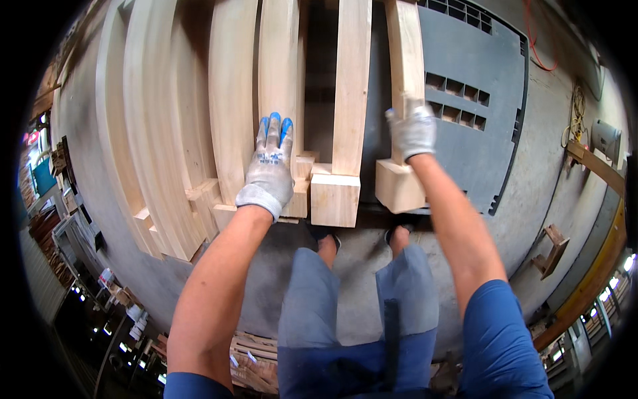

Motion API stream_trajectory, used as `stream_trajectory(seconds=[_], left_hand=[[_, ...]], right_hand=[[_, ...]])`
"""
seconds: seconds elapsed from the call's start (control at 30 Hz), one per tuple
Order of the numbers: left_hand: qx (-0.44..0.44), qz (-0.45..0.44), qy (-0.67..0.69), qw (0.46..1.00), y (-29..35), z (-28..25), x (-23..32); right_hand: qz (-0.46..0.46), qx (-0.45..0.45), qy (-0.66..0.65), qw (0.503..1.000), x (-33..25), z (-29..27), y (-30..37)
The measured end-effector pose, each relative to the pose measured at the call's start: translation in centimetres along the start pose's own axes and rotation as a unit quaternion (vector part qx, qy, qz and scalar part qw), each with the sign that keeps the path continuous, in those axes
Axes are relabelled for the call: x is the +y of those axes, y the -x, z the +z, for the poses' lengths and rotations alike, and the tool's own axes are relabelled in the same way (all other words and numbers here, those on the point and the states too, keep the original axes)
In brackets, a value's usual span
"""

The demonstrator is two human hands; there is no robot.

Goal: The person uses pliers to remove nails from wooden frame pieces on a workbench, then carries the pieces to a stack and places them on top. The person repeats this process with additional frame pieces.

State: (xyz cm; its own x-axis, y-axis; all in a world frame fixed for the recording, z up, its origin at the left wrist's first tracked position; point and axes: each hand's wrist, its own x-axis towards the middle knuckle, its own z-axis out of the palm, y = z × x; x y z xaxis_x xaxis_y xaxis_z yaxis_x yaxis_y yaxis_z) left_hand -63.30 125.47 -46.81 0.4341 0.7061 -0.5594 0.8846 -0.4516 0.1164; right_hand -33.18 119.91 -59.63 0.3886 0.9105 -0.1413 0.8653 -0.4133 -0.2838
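My left hand [269,166], in a grey-white glove with blue fingertips, lies flat with its fingers stretched along a pale wooden beam [278,60]. Just to its right, another beam [352,86] ends in a square wooden block [334,199]. My right hand [413,130], gloved and slightly blurred, clasps the rightmost beam [405,46] above its end block [400,186]. The thumb shows at that beam's left side; the other fingers are partly smeared. Left of my left hand, several similar beams [232,80] stand side by side, with small blocks at their near ends.
A dark grey plastic pallet [475,56] with slotted openings lies under and right of the beams. On the concrete floor at the right are a small wooden piece [550,251] and a coiled cord [577,113]. Wood scraps [256,359] lie near my legs.
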Motion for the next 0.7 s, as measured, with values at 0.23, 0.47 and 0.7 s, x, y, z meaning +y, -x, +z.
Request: stream_trajectory(seconds=[0.23,0.47,0.7], left_hand=[[-0.022,-0.006,-0.026,0.999,-0.1,-0.5,0.4],[-0.012,-0.015,-0.077,0.997,-0.1,0.8,-0.1],[-0.027,-0.015,-0.081,0.996,-0.4,0.5,0.1]], right_hand=[[0.224,-0.303,-0.120,0.918,4.2,-2.3,-0.5],[0.294,-0.283,-0.057,0.911,1.2,0.6,0.8],[0.276,-0.275,-0.026,0.920,-1.0,0.2,0.5]])
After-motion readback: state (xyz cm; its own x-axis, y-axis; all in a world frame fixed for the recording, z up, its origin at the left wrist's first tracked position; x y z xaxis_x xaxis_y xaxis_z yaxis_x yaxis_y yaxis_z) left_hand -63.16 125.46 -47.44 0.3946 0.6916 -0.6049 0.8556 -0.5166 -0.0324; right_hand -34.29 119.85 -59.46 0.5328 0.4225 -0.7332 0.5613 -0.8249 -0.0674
